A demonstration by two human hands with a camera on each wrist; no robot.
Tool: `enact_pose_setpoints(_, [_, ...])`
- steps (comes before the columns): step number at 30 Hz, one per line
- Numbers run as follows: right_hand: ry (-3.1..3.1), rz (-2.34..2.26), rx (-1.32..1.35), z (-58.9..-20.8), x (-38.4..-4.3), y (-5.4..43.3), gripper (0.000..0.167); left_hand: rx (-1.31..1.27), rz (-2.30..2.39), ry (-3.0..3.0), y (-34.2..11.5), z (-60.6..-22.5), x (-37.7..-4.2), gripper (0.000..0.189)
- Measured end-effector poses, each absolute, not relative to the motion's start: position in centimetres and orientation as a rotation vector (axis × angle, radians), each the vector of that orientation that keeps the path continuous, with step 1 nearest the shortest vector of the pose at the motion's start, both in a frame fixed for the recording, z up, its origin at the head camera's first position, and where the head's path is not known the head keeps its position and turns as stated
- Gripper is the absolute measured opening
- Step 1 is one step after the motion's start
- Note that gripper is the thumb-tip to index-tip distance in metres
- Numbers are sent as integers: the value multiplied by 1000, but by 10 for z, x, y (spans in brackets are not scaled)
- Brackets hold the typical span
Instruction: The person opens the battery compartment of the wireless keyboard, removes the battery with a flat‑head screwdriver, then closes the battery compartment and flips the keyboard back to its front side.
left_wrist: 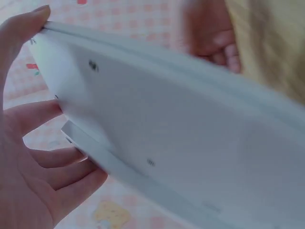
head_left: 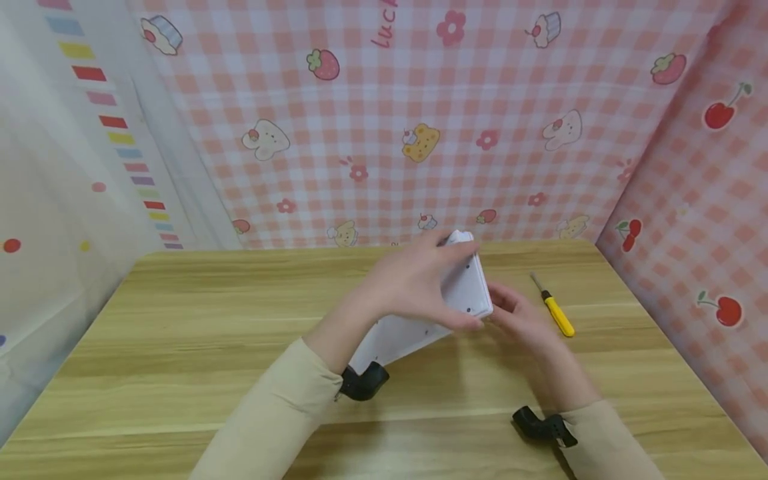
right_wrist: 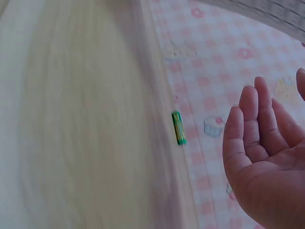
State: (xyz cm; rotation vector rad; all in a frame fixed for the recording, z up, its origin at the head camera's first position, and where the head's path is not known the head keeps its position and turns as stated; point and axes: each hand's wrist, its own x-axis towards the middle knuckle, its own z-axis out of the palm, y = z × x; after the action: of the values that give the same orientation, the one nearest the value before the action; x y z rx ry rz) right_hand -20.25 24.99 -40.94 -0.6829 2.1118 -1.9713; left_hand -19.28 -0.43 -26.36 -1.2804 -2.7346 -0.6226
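My left hand (head_left: 411,283) grips one end of a white keyboard (head_left: 399,340), thumb on one long edge and fingers on the other. The keyboard is tilted up off the table, with its underside and small dark screw spots (left_wrist: 93,65) facing the left wrist view. Rows of keys (right_wrist: 281,14) show at the top of the right wrist view. My right hand (head_left: 531,327) is beside the raised end, palm turned up, fingers loosely bent and holding nothing (right_wrist: 267,157).
A screwdriver (head_left: 559,317) with a yellow and black handle lies on the wooden table (head_left: 198,347), right of my right hand. A green battery (right_wrist: 178,128) lies near the table's far edge in the right wrist view. A checkered pink curtain (head_left: 372,93) hangs behind.
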Motion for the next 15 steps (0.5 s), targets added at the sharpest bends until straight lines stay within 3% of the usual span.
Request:
enact_pose_setpoints(8, [2112,-1846,-717,-412,-201,231,31,-1213,-788,-2713,-21,-238,-189,101])
enact_pose_setpoints(15, [2010,-1856,-686,-416,-201,224,50,-1159,-817,-2653,-34,-231,-190,102])
